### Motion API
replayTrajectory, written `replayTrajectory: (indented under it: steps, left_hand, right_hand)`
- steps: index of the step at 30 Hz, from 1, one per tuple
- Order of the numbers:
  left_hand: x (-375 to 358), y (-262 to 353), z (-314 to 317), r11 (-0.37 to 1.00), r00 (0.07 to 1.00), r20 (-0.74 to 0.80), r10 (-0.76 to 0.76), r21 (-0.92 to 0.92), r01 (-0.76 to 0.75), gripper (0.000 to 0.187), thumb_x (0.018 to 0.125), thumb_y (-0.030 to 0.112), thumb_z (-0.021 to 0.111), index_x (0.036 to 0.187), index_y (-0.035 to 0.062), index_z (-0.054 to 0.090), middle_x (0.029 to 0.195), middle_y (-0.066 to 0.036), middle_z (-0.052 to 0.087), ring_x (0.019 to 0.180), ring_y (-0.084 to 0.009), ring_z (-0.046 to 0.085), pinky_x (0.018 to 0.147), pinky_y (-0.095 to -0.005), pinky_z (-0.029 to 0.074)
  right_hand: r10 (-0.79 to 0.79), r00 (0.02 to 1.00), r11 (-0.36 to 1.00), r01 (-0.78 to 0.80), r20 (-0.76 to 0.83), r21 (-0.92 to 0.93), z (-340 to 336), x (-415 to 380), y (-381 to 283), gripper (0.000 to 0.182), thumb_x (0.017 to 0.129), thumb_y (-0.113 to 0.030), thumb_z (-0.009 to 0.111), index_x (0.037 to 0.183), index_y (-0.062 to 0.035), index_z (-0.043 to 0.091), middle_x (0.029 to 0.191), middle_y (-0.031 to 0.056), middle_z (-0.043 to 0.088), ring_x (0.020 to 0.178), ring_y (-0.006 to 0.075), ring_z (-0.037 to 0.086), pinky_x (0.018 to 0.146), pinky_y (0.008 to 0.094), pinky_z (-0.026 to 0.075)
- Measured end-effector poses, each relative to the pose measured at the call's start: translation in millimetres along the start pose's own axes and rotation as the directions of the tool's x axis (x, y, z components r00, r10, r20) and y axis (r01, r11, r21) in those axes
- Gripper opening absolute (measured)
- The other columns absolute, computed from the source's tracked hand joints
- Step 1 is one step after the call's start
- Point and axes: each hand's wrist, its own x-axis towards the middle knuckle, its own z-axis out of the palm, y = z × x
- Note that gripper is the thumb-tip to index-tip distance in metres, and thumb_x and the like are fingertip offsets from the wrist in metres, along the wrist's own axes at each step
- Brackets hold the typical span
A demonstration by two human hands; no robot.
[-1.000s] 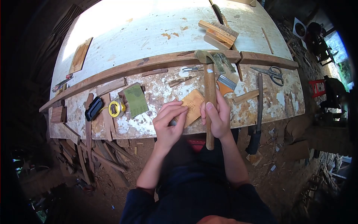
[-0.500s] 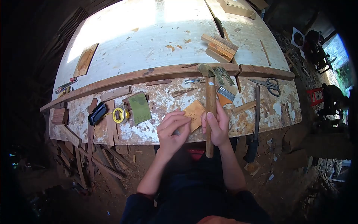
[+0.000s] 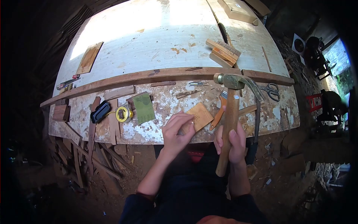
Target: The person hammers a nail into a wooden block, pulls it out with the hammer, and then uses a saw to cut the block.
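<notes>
One right hand [image 3: 232, 143] grips one hammer [image 3: 232, 112]; the left hand's [image 3: 176, 135] fingers pinch something small over one wooden block [image 3: 201, 114].

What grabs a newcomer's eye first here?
Probably the claw hammer, held up in the right hand at the right front of the bench, its head raised toward the camera. Next, the small wooden piece dotted with holes, by the left hand. Then the yellow tape measure, left of the green sheet.
</notes>
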Motion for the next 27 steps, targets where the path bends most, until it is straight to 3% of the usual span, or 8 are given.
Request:
replayTrajectory:
  steps: [4,7,8,12,18,24,27]
  left_hand:
    - [-3,-4,1,1.000,1.000,-0.010,-0.013,-0.002,0.013,0.055,0.080,-0.006,0.080,0.134,-0.0019,0.072,0.098,-0.012,0.079,0.098,-0.0251,0.077,0.092,-0.0369,0.059]
    - [-3,-3,1,0.999,0.999,-0.013,-0.033,-0.011,0.033,0.055,0.080,-0.005,0.081,0.134,-0.0019,0.073,0.098,-0.012,0.079,0.098,-0.0246,0.077,0.093,-0.0366,0.059]
    - [-4,-2,1,0.999,0.999,-0.012,-0.032,-0.008,0.032,0.056,0.079,-0.005,0.082,0.135,-0.0018,0.072,0.099,-0.012,0.079,0.098,-0.0245,0.077,0.093,-0.0364,0.059]
    - [-4,-5,0,0.999,0.999,-0.007,-0.046,-0.010,0.046,0.060,0.078,-0.003,0.084,0.136,-0.0013,0.072,0.103,-0.013,0.079,0.098,-0.0244,0.077,0.092,-0.0361,0.059]
    - [-7,-6,1,0.998,0.999,-0.009,-0.050,-0.023,0.050,0.064,0.076,0.000,0.086,0.138,-0.0005,0.071,0.106,-0.014,0.079,0.100,-0.0249,0.078,0.092,-0.0364,0.060]
    - [-6,-5,1,0.998,0.998,-0.019,-0.057,-0.019,0.057,0.062,0.077,-0.001,0.085,0.138,-0.0004,0.071,0.101,-0.014,0.079,0.100,-0.0255,0.078,0.093,-0.0370,0.060]
    - [-5,-4,1,0.997,0.997,-0.018,-0.070,-0.021,0.070,0.061,0.078,-0.002,0.084,0.138,-0.0005,0.071,0.100,-0.013,0.079,0.099,-0.0254,0.078,0.093,-0.0374,0.061]
  right_hand:
    - [0.317,0.948,0.944,-0.317,-0.005,-0.092,4,-38,-40,0.073,0.111,-0.028,0.058,0.168,0.0068,0.030,0.076,0.0055,0.060,0.055,0.0090,0.053,0.050,0.0225,0.044]
    - [0.500,0.864,0.846,-0.501,-0.052,-0.182,15,-48,-50,0.072,0.110,-0.026,0.060,0.168,0.0067,0.031,0.077,0.0028,0.059,0.056,0.0081,0.053,0.051,0.0211,0.042]
    - [0.496,0.857,0.818,-0.514,-0.136,-0.257,24,-51,-48,0.092,0.100,-0.053,0.069,0.161,0.0099,0.041,0.069,0.0035,0.057,0.051,0.0069,0.050,0.045,0.0221,0.039]
    - [0.452,0.892,0.874,-0.444,-0.005,-0.195,25,-73,-53,0.091,0.100,-0.053,0.070,0.161,0.0094,0.042,0.072,0.0031,0.058,0.052,0.0066,0.049,0.048,0.0225,0.037]
    - [0.587,0.798,0.751,-0.599,-0.136,-0.279,39,-62,-53,0.095,0.099,-0.058,0.070,0.159,0.0099,0.043,0.072,0.0015,0.058,0.054,0.0061,0.050,0.049,0.0221,0.038]
    - [0.396,0.918,0.898,-0.391,-0.015,-0.204,26,-86,-36,0.099,0.099,-0.059,0.070,0.163,0.0098,0.037,0.071,0.0023,0.058,0.052,0.0065,0.050,0.047,0.0222,0.038]
    - [0.611,0.790,0.778,-0.611,-0.054,-0.144,25,-65,-39,0.078,0.109,-0.035,0.062,0.168,0.0045,0.031,0.081,0.0030,0.062,0.057,0.0067,0.053,0.053,0.0239,0.043]
